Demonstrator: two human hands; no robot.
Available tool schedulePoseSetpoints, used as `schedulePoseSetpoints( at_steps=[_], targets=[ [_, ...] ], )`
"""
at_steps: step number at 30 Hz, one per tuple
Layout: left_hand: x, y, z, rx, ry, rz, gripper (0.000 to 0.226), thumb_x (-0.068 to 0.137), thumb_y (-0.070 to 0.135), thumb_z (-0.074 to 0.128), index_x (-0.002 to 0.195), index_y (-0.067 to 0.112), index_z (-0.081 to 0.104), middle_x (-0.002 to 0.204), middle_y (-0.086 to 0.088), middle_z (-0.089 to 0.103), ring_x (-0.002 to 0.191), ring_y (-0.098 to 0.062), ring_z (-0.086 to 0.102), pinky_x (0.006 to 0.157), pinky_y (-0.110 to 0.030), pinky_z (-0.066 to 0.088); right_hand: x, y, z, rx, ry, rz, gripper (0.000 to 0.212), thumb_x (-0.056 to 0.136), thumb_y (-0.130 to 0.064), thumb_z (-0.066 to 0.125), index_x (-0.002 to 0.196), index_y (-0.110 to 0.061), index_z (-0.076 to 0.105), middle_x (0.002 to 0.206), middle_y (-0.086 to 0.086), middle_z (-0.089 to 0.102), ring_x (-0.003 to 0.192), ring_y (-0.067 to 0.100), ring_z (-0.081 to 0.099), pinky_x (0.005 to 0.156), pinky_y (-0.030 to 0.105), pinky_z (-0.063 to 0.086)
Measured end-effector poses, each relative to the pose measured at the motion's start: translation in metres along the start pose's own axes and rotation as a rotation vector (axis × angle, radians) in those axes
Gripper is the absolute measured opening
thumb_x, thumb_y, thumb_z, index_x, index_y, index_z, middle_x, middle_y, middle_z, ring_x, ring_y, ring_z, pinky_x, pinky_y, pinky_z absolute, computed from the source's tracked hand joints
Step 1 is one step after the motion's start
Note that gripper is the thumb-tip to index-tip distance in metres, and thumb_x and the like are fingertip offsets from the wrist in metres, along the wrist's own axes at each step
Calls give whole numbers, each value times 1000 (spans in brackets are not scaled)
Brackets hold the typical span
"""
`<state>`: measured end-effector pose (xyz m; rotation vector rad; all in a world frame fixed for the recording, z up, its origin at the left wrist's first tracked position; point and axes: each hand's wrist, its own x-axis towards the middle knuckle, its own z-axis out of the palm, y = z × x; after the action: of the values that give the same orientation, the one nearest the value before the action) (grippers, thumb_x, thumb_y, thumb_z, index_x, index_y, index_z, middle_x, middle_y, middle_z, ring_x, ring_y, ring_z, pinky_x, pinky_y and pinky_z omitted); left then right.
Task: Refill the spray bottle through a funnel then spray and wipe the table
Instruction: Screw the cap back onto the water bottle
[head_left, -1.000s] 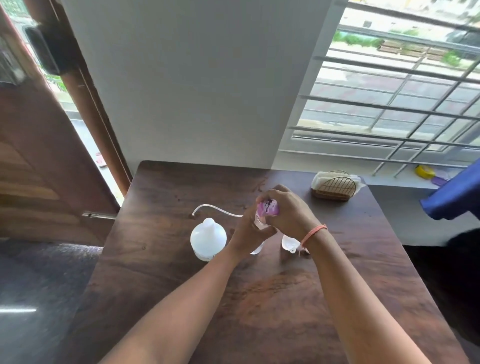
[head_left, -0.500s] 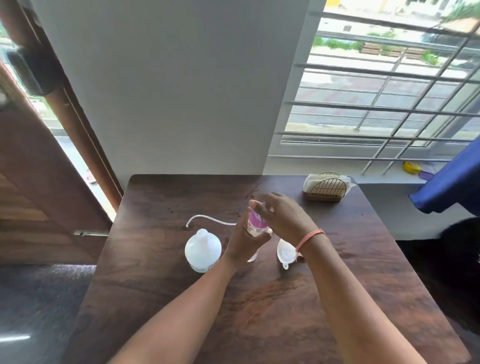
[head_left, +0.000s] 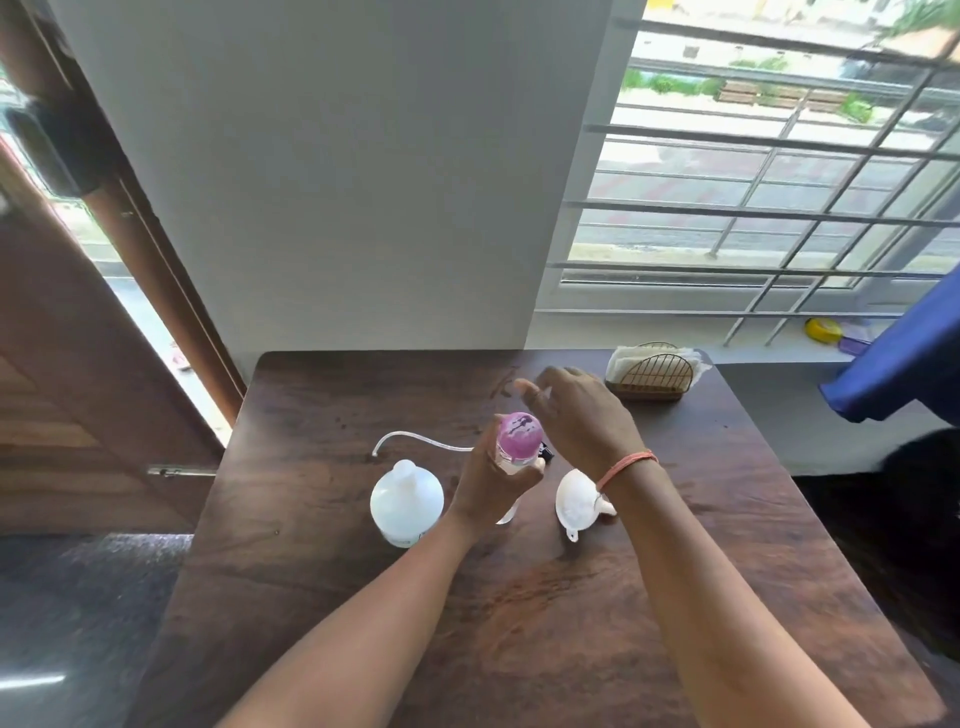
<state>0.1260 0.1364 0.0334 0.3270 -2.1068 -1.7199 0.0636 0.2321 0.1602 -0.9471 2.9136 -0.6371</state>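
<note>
Spray bottle (head_left: 515, 451), clear with a pink top, stands near the middle of the dark wooden table (head_left: 545, 613), seen from the head camera. The left hand (head_left: 494, 478) wraps its fingers and thumb around the bottle's body just below the pink top and holds it upright. The right hand (head_left: 584, 418) hovers just beyond and to the right of the bottle top, fingers spread and loosely extended, holding nothing; an orange band circles its wrist. Just left of the held bottle stands a white translucent refill jug (head_left: 406, 506), and a thin white tube (head_left: 415, 442) lies curved on the table behind it, its right end hidden by the left hand. A white funnel (head_left: 574, 501) lies on its side on the table to the right of the bottle, partly under the right wrist. At the table's far right corner sits a gold wire napkin holder (head_left: 653, 375) with white napkins.
</note>
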Motion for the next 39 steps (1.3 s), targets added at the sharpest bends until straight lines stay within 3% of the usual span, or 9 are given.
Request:
schedulePoseSetpoints(
  at_steps=[3, 10, 17, 24, 27, 31, 34, 36, 39],
  targets=[
    [1, -3, 0, 4, -10, -8, 60, 72, 2, 78, 110, 39, 51, 105, 12, 67, 98, 1, 64, 85, -21, 50, 0, 0, 8, 97, -246, -111, 33, 82, -27, 68, 114, -19, 65, 100, -4, 55, 98, 19, 55, 77, 22, 38],
    [1, -6, 0, -30, -14, -16, 63, 70, -2, 80, 113, 33, 50, 106, 14, 64, 96, 7, 62, 83, -15, 49, 0, 10, 9, 88, -283, -191, 54, 68, -18, 79, 120, -21, 65, 101, -9, 51, 90, 13, 53, 79, 22, 43],
    [-2, -7, 5, -103, 34, -4, 50, 73, 7, 79, 115, 19, 55, 104, 2, 68, 98, -21, 66, 86, -48, 54, -18, 7, 30, 40, -19, -52, 48, 66, -63, 73, 96, -31, 53, 97, -16, 58, 83, 13, 58, 61, 27, 40],
    [-4, -5, 11, -33, 86, -41, 46, 74, 20, 78, 111, 28, 51, 104, -1, 66, 97, -25, 66, 83, -52, 54, -21, 12, 45, -90, 101, -119, 52, 73, -73, 59, 100, -30, 47, 102, -12, 63, 94, 18, 58, 80, 35, 43],
    [-7, -7, 15, 32, -6, -111, 41, 84, 8, 66, 116, 31, 53, 122, -12, 62, 113, -30, 61, 95, -38, 51, -25, 16, 54, -98, 150, -132, 51, 76, -68, 60, 107, -29, 48, 106, -10, 64, 95, 18, 58, 83, 35, 44],
    [-11, -9, 14, 142, 18, -93, 43, 88, 1, 61, 130, 3, 50, 127, -13, 60, 118, -23, 59, 92, -22, 45, -25, 14, 56, -136, 182, -116, 49, 78, -67, 59, 106, -28, 49, 105, -10, 63, 96, 20, 56, 83, 37, 41],
    [-6, -6, 16, 160, 84, -8, 31, 85, 17, 66, 111, 15, 50, 99, 14, 61, 96, 4, 61, 79, -18, 50, -26, 11, 55, -148, 158, -91, 47, 78, -66, 57, 105, -29, 47, 104, -10, 62, 97, 20, 54, 84, 37, 37],
    [-7, 0, 14, 154, 81, 9, 33, 82, 18, 68, 106, 26, 45, 93, 24, 57, 90, 3, 61, 73, -9, 45, -27, 8, 53, -136, 123, -58, 47, 79, -66, 57, 106, -30, 45, 105, -11, 61, 98, 19, 54, 85, 38, 37],
    [-7, 3, 10, 74, 77, -12, 43, 75, 16, 76, 101, 35, 47, 93, 17, 62, 87, 2, 63, 73, -11, 46, -23, 11, 48, 18, -10, 13, 45, 80, -62, 61, 108, -31, 46, 105, -12, 59, 98, 15, 54, 87, 37, 39]
  ],
)
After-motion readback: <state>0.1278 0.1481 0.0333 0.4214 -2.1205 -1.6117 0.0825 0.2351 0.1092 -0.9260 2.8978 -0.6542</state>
